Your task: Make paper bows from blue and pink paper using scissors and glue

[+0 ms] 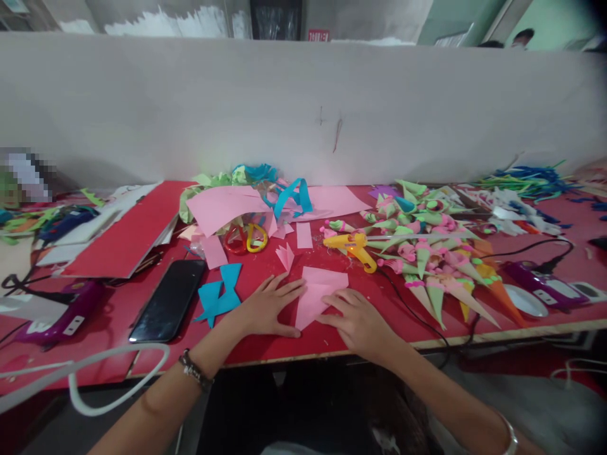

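A pink sheet of paper (pixel 317 292) lies partly folded on the red table in front of me. My left hand (pixel 271 306) rests flat at the paper's left side, fingers spread and fingertips at its edge. With bent fingers drawn together, my right hand (pixel 353 318) grips the paper's right side; its palm side is hidden. Just beyond my left fingertips stands a small pleated pink paper piece (pixel 285 257). Blue paper cut-outs (pixel 220 296) lie to the left of my left hand. Behind the sheet is a small pink paper rectangle (pixel 304 236).
A yellow glue gun (pixel 351 243) lies beside a pile of paper cones (pixel 431 253). Scissors with red and yellow handles (pixel 256 238), a black phone (pixel 168 302), a red folder (pixel 130 230) and purple power strips (pixel 71 316) surround the work. A grey partition (pixel 284 101) closes the back.
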### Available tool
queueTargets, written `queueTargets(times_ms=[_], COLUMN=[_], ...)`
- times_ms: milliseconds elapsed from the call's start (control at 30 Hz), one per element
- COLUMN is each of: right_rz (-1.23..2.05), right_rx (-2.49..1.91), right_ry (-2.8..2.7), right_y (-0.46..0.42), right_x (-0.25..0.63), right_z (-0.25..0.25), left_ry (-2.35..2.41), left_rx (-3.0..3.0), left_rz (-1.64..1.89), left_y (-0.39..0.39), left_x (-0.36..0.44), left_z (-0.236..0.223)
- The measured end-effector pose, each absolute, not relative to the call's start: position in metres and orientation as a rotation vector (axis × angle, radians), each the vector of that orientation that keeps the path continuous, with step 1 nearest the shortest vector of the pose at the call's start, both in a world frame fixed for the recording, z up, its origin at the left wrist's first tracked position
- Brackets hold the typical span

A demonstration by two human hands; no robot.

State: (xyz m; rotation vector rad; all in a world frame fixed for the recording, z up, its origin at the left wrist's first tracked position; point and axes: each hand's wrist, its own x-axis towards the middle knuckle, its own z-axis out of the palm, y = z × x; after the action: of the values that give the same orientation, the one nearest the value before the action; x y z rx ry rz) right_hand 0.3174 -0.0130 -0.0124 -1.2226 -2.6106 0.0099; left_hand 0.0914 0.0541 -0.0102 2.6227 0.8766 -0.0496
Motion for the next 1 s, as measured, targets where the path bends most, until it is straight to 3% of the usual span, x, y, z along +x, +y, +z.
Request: queueTargets(times_ms=[600,833,1000], right_rz=[0.021,0.293,0.434], right_rx=[-1.623,-1.463,-1.559], right_ry=[-2.278,-2.206,-2.047], right_y=[-0.002,0.000,0.000], right_x=[0.374,0.338,0.328], right_z=[-0.014,-0.021,-0.019], left_ry=[0.879,0.828,1.008], left_rx=[2.627,2.626,2.788], left_rz=[-0.108,-0.053,0.202], left_y=[0.058,0.058,0.043], left_x=[0.092,0.093,0.110], left_z=[-0.011,-0.006,0.001])
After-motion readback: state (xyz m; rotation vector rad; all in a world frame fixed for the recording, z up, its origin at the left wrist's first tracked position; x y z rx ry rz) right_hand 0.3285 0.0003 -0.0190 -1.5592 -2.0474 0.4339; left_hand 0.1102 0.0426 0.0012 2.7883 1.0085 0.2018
